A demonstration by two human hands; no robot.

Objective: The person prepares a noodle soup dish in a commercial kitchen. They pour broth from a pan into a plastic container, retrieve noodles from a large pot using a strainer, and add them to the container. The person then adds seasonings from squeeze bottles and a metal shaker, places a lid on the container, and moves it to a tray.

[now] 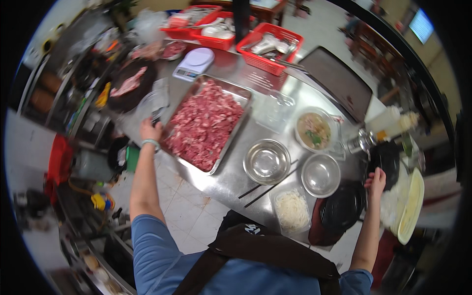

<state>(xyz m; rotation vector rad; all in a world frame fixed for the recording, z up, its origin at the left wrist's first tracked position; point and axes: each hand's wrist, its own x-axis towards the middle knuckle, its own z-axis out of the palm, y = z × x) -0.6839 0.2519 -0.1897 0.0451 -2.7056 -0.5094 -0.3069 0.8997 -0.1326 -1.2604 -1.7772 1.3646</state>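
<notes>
My left hand (150, 131) is at the left edge of a steel tray (229, 147) heaped with cut raw meat (206, 125). Its fingers are around the dark handle of what looks like a knife (156, 116), slightly blurred. On the right, my right hand (376, 181) is raised with bent fingers between black plastic containers (343, 206) and a black item (385, 164); whether it grips anything is unclear. Two steel bowls (267, 162), dark chopsticks (271, 186), a clear tub of white noodles (292, 211) and a bowl of soup (313, 131) stand between my hands.
A round chopping board (129, 97) with a strip of meat lies at left. Behind the tray are a digital scale (194, 63) and red baskets (270, 48) of utensils. A clear plastic container (276, 110), dark flat tray (335, 79) and bottles (383, 118) also occupy the steel table.
</notes>
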